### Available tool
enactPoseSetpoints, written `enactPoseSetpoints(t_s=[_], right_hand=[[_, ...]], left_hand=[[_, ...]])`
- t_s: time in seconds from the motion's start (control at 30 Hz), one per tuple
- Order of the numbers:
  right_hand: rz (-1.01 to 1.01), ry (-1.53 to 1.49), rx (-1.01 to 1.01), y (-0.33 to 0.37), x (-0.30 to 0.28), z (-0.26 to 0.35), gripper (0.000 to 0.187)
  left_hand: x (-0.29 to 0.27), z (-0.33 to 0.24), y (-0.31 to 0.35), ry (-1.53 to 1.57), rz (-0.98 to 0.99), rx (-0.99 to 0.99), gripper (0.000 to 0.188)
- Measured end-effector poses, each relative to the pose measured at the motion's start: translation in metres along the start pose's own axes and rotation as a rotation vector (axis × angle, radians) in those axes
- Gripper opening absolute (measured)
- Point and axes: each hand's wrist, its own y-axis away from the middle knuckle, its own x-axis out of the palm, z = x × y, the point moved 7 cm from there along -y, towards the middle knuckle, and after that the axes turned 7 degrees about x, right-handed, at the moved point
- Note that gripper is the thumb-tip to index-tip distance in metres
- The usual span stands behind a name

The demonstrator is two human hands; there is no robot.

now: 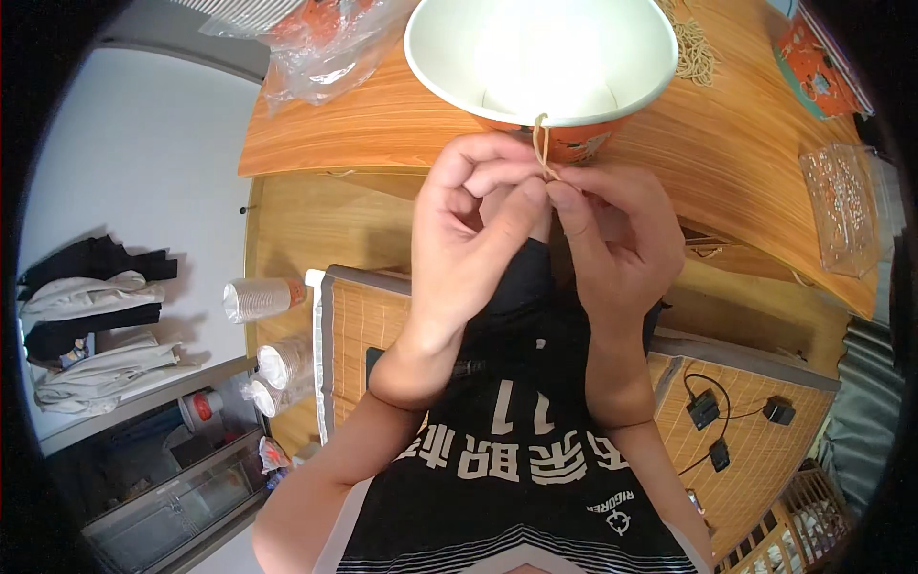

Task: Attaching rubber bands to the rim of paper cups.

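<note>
A large paper bucket, pale inside and orange outside, stands at the table's near edge just beyond my hands. A thin tan cord hangs in a narrow loop from the near side of its rim. My left hand pinches the lower part of this cord between thumb and fingers. Right beside it, my right hand also pinches the cord, fingertips almost touching those of the left. Exactly how the cord ends cross between the fingertips is hidden.
Loose tan cords lie in a pile right of the bucket. A clear plastic box of small pieces sits near the table's right end, below stacked orange buckets. Clear plastic wrapping lies at far left. Wrapped stacks stand lower left.
</note>
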Motion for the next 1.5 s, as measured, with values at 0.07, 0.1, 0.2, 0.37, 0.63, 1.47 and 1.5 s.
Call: enactPoseSetpoints(t_s=[0.07, 0.1, 0.2, 0.37, 0.63, 1.47, 1.5], right_hand=[[0.037, 0.013, 0.011, -0.002, -0.001, 0.001, 0.018], [0.064, 0.023, 0.017, -0.004, -0.001, 0.002, 0.019], [0.086, 0.074, 0.006, -0.007, -0.001, 0.004, 0.019], [0.075, 0.08, -0.029, -0.014, 0.001, 0.014, 0.017], [0.113, 0.163, -0.147, -0.024, 0.01, 0.033, 0.017], [0.228, -0.497, 0.728, 0.001, 0.028, -0.021, 0.026], [0.251, -0.526, 0.738, 0.0, 0.03, -0.021, 0.025]], left_hand=[[0.0, 0.001, 0.0, -0.13, 0.031, 0.048, 0.032], [0.001, 0.001, 0.002, -0.119, 0.039, 0.075, 0.032], [-0.01, 0.004, 0.003, -0.178, -0.056, 0.125, 0.026], [-0.006, -0.022, 0.009, -0.871, -0.067, 0.56, 0.014], [0.009, -0.057, 0.005, -1.031, -0.001, 0.992, 0.035], [0.007, -0.046, 0.013, -1.045, 0.135, 1.07, 0.025], [0.006, -0.047, 0.015, -1.038, 0.134, 1.075, 0.025]])
